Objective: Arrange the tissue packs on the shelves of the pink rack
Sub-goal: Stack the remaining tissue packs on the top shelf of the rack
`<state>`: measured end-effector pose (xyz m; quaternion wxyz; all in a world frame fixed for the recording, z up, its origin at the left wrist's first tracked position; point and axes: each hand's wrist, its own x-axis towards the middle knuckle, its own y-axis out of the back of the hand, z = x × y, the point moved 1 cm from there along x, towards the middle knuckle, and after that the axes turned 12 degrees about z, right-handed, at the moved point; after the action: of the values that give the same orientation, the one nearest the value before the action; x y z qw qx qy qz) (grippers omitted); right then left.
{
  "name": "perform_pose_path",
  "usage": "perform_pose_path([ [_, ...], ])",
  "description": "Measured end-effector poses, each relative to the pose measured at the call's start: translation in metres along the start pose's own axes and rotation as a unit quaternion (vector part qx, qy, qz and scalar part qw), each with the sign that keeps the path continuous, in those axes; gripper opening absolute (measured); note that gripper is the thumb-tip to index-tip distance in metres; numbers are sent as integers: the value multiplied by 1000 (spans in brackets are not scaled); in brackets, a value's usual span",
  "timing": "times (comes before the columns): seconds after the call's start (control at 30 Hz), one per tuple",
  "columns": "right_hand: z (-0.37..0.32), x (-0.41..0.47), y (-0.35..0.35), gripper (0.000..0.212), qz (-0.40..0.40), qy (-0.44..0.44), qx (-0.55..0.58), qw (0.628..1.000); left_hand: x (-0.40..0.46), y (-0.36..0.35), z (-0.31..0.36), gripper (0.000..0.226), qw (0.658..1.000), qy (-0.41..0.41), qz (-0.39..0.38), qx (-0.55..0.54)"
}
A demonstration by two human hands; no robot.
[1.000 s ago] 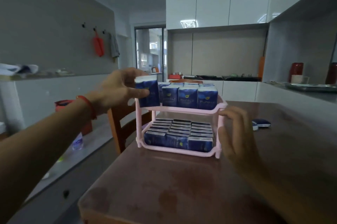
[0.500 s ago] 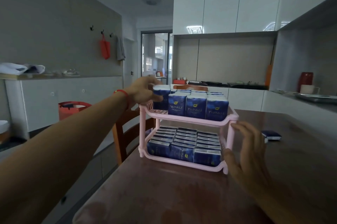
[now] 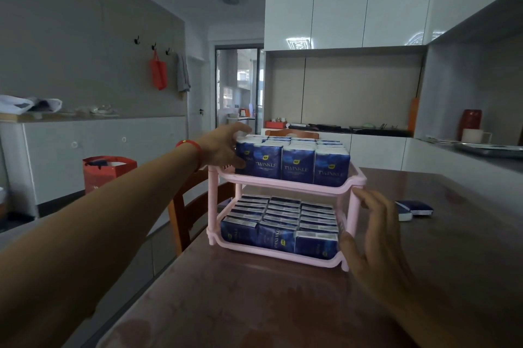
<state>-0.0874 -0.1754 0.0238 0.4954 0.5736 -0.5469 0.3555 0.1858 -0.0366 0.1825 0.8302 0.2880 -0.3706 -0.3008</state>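
- Brown bench (image 3: 254,305), glossy top.
- Wooden chair (image 3: 195,212), at the bench's left edge.
- Red paper bag (image 3: 109,172), on the floor by the white cabinets.
- Red cloth bag (image 3: 159,73), hanging from a wall hook.
- Grey cloth (image 3: 183,73), hanging beside it.
- Red jug (image 3: 472,119) and white mug (image 3: 475,135), on the right-hand counter.

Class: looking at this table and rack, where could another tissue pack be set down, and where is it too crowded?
Free: bare table in front of the pink rack, and between the rack and two loose packs. Crowded: both shelves are packed with tissue packs, with a hand at each end.
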Motion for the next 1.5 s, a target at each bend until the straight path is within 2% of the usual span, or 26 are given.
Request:
perform_pose_path([
  [0.07, 0, 0, 0, 69, -2, -4, 2, 1000, 1, -1, 3, 87, 1000, -2, 0, 22],
  [0.23, -1, 1, -2, 66, 2, 1, 6, 1000, 4, -2, 5, 85, 999, -2, 7, 53],
  [0.53, 4, 2, 0, 60, -2, -9, 27, 1000, 1, 0, -6, 83, 999, 35, 13, -18],
  [0.87, 8, 1, -1, 57, -9, -17, 31, 999, -1, -1, -3, 78, 999, 21, 29, 15],
  [0.9, 8, 2, 0, 54, -7, -20, 33, 999, -5, 0, -2, 75, 998, 19, 54, 6],
  [0.97, 7, 4, 6, 50, 3, -27, 43, 999, -20, 3, 3, 60, 984, -3, 178, -3],
  [1.03, 8, 6, 10, 47, 26, -54, 49, 997, -51, -1, 13, 39, 932, -74, 355, -3],
  [1.07, 10, 8, 12, 45, 44, -87, 52, 994, -72, -7, 21, 30, 898, -128, 420, -9],
  [1.1, 11, 10, 12, 43, 61, -126, 49, 989, -93, -17, 30, 25, 873, -179, 453, -22],
  [1.17, 22, 13, 12, 41, 89, -200, 11, 976, -133, -49, 51, 22, 865, -256, 427, -59],
  [1.27, 57, 17, 18, 45, 73, -314, -81, 943, -170, -110, 81, 22, 898, -319, 285, -105],
  [1.37, 109, 10, 34, 47, 2, -404, -181, 897, -177, -167, 107, 22, 925, -325, 155, -123],
  [1.43, 136, 2, 38, 53, -81, -445, -232, 861, -170, -199, 123, 20, 937, -315, 85, -123],
  [1.5, 158, -4, 30, 38, -113, -466, -225, 848, -163, -224, 135, 19, 945, -298, 29, -132],
])
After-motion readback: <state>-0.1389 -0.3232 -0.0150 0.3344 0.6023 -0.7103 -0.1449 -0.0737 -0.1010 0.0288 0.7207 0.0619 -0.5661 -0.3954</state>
